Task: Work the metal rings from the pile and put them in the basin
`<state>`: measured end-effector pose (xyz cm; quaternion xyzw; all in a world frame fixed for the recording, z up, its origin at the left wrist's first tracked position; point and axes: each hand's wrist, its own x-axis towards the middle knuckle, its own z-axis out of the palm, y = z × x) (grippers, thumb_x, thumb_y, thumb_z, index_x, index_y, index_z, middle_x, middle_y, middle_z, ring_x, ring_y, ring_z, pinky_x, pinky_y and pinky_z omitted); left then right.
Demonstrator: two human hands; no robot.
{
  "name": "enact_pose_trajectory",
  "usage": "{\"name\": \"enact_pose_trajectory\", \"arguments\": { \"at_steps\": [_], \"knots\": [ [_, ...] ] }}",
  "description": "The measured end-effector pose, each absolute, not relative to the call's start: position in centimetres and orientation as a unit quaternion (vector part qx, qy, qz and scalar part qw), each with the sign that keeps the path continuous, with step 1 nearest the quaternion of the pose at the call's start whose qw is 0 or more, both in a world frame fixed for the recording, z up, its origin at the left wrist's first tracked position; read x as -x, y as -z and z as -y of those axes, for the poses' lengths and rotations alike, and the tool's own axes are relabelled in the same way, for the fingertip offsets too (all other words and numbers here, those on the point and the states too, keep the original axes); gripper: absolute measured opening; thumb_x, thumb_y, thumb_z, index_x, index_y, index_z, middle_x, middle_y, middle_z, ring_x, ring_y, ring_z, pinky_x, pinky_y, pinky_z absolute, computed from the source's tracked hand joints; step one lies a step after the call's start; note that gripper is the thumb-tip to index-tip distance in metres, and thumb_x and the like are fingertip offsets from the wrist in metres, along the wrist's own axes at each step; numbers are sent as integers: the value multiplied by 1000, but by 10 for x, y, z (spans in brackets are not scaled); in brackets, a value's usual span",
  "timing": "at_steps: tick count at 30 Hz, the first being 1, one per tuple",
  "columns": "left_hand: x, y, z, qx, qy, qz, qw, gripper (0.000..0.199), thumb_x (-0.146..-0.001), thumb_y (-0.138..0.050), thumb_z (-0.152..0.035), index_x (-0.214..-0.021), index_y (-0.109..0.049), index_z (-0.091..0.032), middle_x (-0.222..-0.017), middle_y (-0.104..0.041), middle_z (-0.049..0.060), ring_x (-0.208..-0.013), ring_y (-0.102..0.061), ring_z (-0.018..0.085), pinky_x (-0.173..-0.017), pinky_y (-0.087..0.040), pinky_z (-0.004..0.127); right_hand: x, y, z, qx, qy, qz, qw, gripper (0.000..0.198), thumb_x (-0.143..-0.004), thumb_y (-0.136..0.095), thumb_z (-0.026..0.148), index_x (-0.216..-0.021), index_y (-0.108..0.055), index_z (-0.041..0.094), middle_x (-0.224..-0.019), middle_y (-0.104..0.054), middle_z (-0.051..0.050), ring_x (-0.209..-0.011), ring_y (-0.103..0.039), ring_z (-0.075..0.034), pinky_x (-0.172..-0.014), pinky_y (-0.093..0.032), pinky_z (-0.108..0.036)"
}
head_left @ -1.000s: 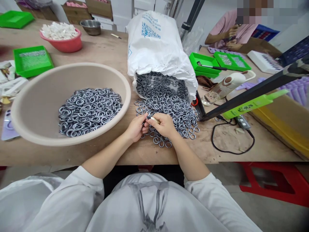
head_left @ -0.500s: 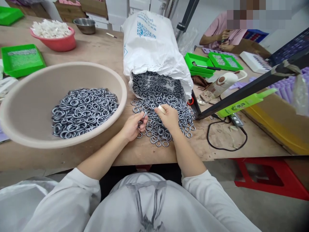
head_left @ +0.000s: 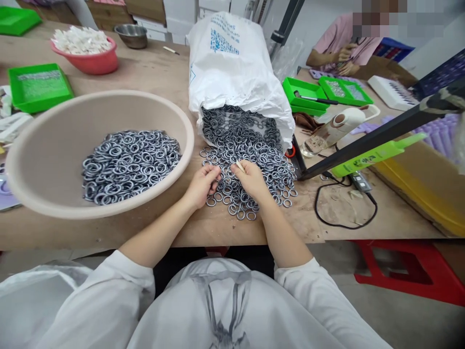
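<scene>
Near the table's edge (head_left: 221, 241), the left hand (head_left: 202, 187) curls, contents unclear, apart from the right hand (head_left: 253, 182) gripping a pale tool (head_left: 240, 166).

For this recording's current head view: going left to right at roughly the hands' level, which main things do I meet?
Large round beige plastic basin holding shiny grey rings → left bare hand → right bare hand gripping a slim cream-coloured tool → bright green long-nosed plastic tube.

On the table (head_left: 218, 233): 1 basin (head_left: 47, 160), 1 sack (head_left: 236, 77), loose rings (head_left: 271, 177), 1 red bowl (head_left: 96, 64), 1 steel bowl (head_left: 133, 42), green trays (head_left: 41, 103).
</scene>
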<state>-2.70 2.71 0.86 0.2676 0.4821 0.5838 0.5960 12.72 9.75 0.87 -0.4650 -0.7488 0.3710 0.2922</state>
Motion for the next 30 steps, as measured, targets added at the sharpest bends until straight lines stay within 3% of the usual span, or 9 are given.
{"name": "enact_pose_trajectory", "arguments": {
  "at_steps": [5,11,16,22,30],
  "knots": [
    [23,-2,-24,-376,-539,-491,572,36,-77,-71,-49,-76,-58,-16,-59,-50,-5,-42,-29,3,-37,-18,18,-114,-6,-87,369,-573,658,319,49,-80,-58,68,-69,-51,21,-57,-43,6,-52,-37,-9,-52,-31,-25],
    [24,-8,-22,-325,-553,-450,621,39,-77,-69,-53,-75,-53,-18,-59,-49,-5,-40,-30,3,-36,-17,18,-109,-12,-75,316,-605,631,368,50,-67,-79,59,-91,-56,22,-77,-60,3,-62,-57,-11,-61,-47,-26],
    [23,-12,-19,-333,-525,-441,648,43,-74,-71,-54,-68,-52,-16,-54,-48,-3,-39,-32,3,-37,-18,16,-108,-13,-72,305,-602,646,356,43,-77,-68,62,-84,-56,21,-65,-60,4,-56,-58,-12,-58,-46,-27],
    [22,-14,-18,-278,-544,-417,672,43,-77,-69,-53,-67,-49,-17,-53,-48,-4,-38,-33,3,-37,-22,16,-111,-14,-73,386,-423,719,394,47,-88,-50,65,-77,-57,20,-66,-55,2,-60,-47,-12,-60,-37,-26],
    [21,-13,-19,-244,-572,-428,656,39,-80,-67,-47,-67,-45,-18,-50,-45,-5,-38,-34,5,-37,-23,16,-116,-18,-62,362,-231,856,289,42,-94,-46,51,-69,-59,20,-69,-59,-1,-66,-50,-14,-65,-33,-27]
  ]
}}
